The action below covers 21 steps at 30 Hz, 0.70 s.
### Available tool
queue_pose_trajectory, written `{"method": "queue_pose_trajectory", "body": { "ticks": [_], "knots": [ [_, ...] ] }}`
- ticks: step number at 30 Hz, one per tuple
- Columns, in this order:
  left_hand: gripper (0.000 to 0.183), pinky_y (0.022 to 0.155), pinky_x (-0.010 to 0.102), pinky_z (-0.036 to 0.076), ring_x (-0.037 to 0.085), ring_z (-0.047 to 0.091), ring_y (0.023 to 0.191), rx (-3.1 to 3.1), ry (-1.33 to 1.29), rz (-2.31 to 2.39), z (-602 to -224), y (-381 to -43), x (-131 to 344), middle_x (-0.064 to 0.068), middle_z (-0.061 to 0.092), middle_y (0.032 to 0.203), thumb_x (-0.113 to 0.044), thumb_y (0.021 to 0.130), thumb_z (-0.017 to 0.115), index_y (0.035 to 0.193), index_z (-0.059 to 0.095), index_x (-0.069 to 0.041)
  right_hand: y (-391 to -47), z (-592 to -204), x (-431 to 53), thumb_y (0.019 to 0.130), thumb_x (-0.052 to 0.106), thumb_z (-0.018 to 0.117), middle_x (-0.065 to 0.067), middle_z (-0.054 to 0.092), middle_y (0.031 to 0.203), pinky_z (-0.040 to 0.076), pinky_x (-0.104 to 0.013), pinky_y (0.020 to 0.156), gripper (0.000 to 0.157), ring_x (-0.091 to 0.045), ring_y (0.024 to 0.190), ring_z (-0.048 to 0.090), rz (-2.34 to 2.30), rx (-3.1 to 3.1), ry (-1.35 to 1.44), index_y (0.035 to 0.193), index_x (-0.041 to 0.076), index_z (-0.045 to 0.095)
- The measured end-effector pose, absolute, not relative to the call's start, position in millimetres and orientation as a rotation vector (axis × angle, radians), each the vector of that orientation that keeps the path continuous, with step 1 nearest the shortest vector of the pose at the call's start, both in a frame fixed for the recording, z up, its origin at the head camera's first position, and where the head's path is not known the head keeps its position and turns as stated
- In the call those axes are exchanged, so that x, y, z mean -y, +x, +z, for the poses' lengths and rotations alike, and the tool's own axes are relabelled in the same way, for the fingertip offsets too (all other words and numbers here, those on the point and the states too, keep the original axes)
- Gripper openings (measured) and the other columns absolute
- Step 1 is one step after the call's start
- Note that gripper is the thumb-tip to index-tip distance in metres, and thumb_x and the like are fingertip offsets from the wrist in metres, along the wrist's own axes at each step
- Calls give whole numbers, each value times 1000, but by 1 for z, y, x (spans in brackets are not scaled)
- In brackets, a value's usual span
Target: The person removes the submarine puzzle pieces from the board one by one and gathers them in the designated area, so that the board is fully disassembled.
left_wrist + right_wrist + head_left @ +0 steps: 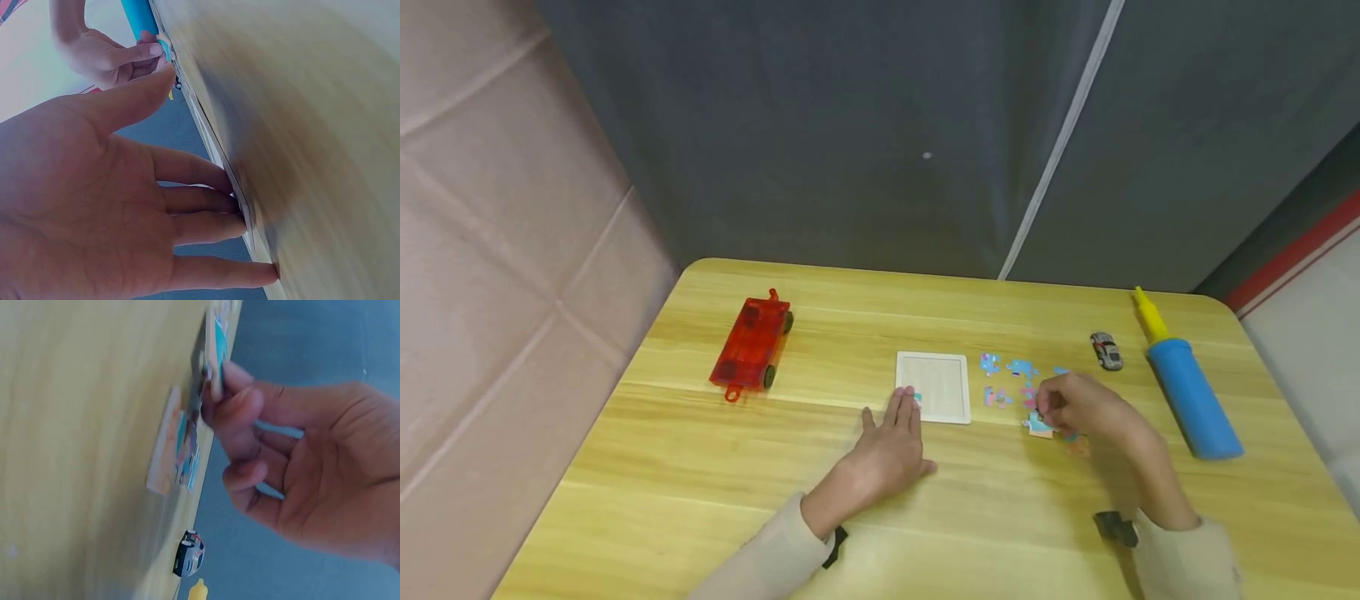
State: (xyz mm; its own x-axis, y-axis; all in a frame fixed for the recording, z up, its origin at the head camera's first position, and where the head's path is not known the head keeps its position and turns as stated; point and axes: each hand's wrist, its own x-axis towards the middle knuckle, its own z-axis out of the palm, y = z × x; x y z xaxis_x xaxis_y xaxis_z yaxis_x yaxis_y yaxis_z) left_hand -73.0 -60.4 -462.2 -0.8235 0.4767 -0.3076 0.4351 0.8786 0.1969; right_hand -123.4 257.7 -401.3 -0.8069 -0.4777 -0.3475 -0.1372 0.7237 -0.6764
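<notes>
My left hand (886, 450) lies with straight fingers over the lower left corner of a square white puzzle tray (936, 355). Beneath its fingertips a bit of a blue puzzle piece (917, 399) shows. In the left wrist view the fingers touch the tray's edge and the table. My right hand (1086, 404) pinches a teal and tan puzzle piece (215, 353) between thumb and fingers, tilted just above the table. Other loose puzzle pieces (1021, 367) lie between the tray and that hand, partly hidden by it.
A red see-through toy wagon (751, 343) stands on the left of the wooden table (820, 333). At the right are a small silver toy car (1107, 351) and a blue hand pump (1195, 400) with a yellow nozzle. A dark curtain (820, 150) hangs behind the table.
</notes>
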Motion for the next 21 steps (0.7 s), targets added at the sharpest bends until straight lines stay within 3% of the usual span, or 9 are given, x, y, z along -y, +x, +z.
{"method": "queue_pose_trajectory", "body": {
  "ticks": [11,21],
  "knots": [
    [91,120,79,35,41,11,170,-2686,665,167,-454,-72,59,27,12,181,-56,110,58,168,31,9,-118,-398,-246,99,-7,66,-2,57,77,41,-34,64,21,-18,69,51,-626,-2556,-321,86,9,63],
    [89,119,76,39,42,17,170,-2691,670,115,-436,-67,57,28,18,180,-54,110,61,166,36,10,-116,-398,-244,98,-11,61,-4,55,81,40,-35,66,25,-22,75,48,-561,-2614,-316,83,9,61]
  ]
}}
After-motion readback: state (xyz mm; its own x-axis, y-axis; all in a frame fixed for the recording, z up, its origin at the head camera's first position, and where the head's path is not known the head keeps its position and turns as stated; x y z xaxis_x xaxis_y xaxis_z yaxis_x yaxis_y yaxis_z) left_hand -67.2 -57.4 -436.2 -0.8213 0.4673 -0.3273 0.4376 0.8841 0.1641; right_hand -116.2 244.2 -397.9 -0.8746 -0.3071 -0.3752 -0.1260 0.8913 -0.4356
